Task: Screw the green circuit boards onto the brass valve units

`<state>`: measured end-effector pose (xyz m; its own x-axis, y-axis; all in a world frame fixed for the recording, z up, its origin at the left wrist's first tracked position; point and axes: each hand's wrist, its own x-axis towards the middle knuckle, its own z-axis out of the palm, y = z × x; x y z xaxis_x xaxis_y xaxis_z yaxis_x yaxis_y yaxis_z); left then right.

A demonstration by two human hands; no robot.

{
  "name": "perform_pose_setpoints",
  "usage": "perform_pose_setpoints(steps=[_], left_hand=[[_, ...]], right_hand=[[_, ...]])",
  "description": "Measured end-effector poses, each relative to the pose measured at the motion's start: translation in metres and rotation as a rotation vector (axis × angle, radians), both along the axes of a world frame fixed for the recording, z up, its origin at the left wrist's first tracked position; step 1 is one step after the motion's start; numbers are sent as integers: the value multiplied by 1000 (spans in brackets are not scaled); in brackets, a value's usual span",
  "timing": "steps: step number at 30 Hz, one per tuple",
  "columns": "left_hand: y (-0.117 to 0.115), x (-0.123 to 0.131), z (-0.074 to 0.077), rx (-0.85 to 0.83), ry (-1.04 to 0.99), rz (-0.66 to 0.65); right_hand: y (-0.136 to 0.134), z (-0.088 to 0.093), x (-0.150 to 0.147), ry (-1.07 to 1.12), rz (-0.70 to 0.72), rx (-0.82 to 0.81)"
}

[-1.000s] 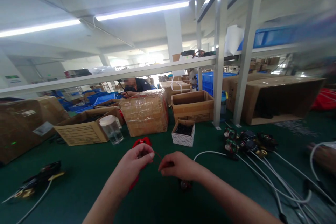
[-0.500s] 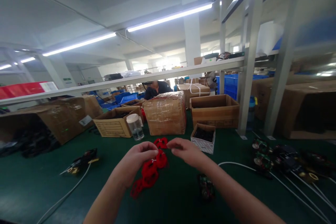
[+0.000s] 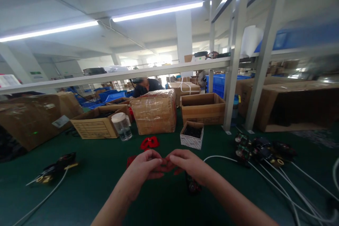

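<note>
My left hand (image 3: 148,167) and my right hand (image 3: 189,164) meet over the green tabletop, fingers bent inward and fingertips touching or nearly so. Both look closed in a pinch; whatever may lie between the fingers is hidden. Just beyond them sits a red cut-out piece (image 3: 149,142) with a thin white strip across it. More red material (image 3: 131,160) shows past my left hand, which covers most of it. Below my right hand lies a dark assembly with a circuit board (image 3: 194,186), partly covered by the wrist.
A small carton of black parts (image 3: 192,137), a clear bottle (image 3: 122,127) and a taped box (image 3: 153,113) stand beyond my hands. Cabled circuit assemblies (image 3: 265,150) lie at right, another cabled assembly (image 3: 55,169) at left. A metal post (image 3: 234,60) rises at right. Someone sits behind the boxes.
My hands, apart above the red pieces before, have come together and lower in view. The whole scene has shifted left as the camera turned right.
</note>
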<state>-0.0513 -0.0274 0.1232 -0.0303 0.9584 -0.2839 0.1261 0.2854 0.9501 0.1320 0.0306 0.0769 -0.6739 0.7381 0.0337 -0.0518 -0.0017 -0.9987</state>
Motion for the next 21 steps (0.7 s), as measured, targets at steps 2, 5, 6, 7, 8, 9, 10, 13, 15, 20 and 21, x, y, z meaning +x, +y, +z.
perform_pose_setpoints(steps=[2,5,6,7,8,9,10,13,15,20,21], left_hand=[[-2,4,-5,-6,13,6],[-5,11,-13,-17,-3,-18],[-6,14,-15,-15,-21,-29],[-7,16,-17,-10,-40,-35],[-8,19,-19,1,-59,-36],[-9,21,-21,11,-79,-40],[-9,23,-23,24,-100,-48],[-10,29,-26,51,-158,-88],[-8,33,-27,59,-175,-97],[1,39,-35,63,-248,-86],[2,40,-36,50,-270,-92]], right_hand=[[-3,-2,7,-74,-75,60],[-6,-3,17,-105,-163,104],[-6,-2,20,-104,-168,108],[-6,-1,23,-107,-167,112],[-5,0,25,-114,-163,117],[-4,2,27,-127,-157,128],[-2,5,29,-144,-153,142],[1,14,34,-202,-152,192],[2,22,36,-224,-154,220],[-2,44,43,-268,-118,294],[-3,46,44,-286,-113,316]])
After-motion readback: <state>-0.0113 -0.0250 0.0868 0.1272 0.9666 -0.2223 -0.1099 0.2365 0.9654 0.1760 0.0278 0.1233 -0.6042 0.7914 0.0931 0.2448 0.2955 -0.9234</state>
